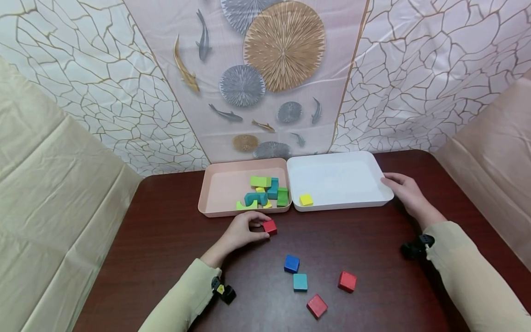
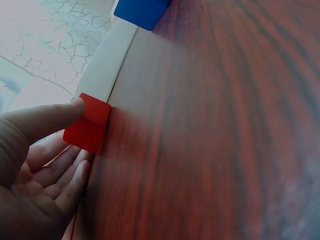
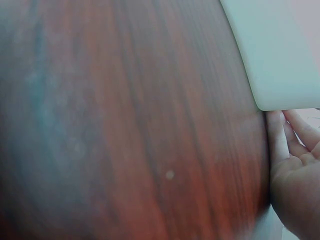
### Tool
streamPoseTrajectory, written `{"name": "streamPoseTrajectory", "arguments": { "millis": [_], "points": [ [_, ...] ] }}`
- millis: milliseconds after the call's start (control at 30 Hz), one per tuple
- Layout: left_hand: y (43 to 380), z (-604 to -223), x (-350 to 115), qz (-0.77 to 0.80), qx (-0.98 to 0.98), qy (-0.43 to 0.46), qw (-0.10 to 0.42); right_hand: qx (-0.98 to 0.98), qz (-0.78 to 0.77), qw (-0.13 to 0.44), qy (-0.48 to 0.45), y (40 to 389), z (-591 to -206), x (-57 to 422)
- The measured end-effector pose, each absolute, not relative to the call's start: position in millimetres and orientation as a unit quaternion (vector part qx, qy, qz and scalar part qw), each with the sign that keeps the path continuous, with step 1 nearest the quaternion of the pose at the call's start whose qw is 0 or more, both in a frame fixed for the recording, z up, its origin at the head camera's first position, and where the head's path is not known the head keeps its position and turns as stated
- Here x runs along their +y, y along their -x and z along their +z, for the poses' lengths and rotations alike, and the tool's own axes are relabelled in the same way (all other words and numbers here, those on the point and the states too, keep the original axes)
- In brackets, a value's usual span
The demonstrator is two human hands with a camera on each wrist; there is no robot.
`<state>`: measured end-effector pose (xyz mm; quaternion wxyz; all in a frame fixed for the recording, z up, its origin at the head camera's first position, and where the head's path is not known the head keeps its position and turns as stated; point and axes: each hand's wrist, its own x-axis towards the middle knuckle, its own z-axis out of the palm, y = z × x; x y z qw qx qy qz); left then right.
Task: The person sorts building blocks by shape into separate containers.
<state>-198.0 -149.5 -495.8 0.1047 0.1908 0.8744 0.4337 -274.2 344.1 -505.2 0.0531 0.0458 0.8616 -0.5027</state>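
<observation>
My left hand (image 1: 244, 230) pinches a red cube (image 1: 270, 227) between thumb and fingers, just in front of the pink tray (image 1: 217, 189). The left wrist view shows that red cube (image 2: 87, 122) with the thumb on its near face and the other fingers behind it, low by the tabletop. At the far right, my right hand (image 1: 408, 193) rests its fingertips at the side edge of the white tray (image 1: 336, 177). Those fingers look fairly straight in the right wrist view, by the tray's corner. A yellow cube (image 1: 306, 199) lies in the white tray's front left corner.
Several green, teal and yellow blocks (image 1: 260, 181) lie in the pink tray's right half. Loose on the dark wooden table (image 1: 166, 258) are a blue cube (image 1: 292, 263), a teal cube (image 1: 300, 282), a red cube (image 1: 347, 281) and another red cube (image 1: 317, 306). Patterned cloth hangs behind.
</observation>
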Motion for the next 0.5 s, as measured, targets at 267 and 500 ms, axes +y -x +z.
{"name": "streamPoseTrajectory", "arguments": {
  "millis": [267, 500],
  "points": [
    [197.7, -494.2, -149.6, 0.432, 0.876, -0.186, 0.106, 0.861, -0.503, 0.051, -0.047, 273.2, -504.8, 343.3],
    [197.9, -495.3, -148.9, 0.43, 0.877, -0.187, 0.104, 0.862, -0.503, 0.048, -0.045, 272.7, -504.0, 342.4]
  ]
}}
